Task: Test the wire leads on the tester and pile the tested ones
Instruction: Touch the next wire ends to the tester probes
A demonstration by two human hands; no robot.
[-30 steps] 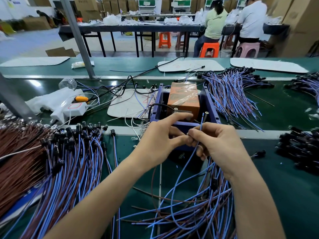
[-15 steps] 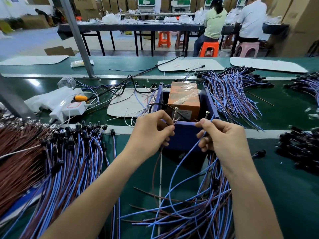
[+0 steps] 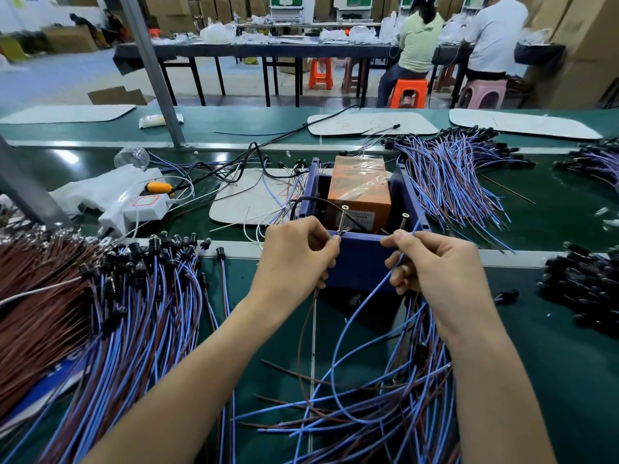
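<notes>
- At the middle of the counter point(image 3: 552, 363), in the head view, a tester point(image 3: 358, 262) is set just beyond both hands, with two screws standing at its near rim.
- One lead is held up to it. Its brown wire point(image 3: 301, 329) is pinched by the left hand point(image 3: 294, 259), the tip at the left screw point(image 3: 342, 218).
- Its blue wire point(image 3: 336, 356) is pinched by the right hand point(image 3: 435, 269), the tip just beside the right screw point(image 3: 403, 222). Contact there cannot be told.
- Both wires run from the fingers point(image 3: 331, 242) back toward the person, over a loose pile point(image 3: 385, 423).
- On each hand the thumb is closed against the forefinger, and the other fingers are curled.
</notes>
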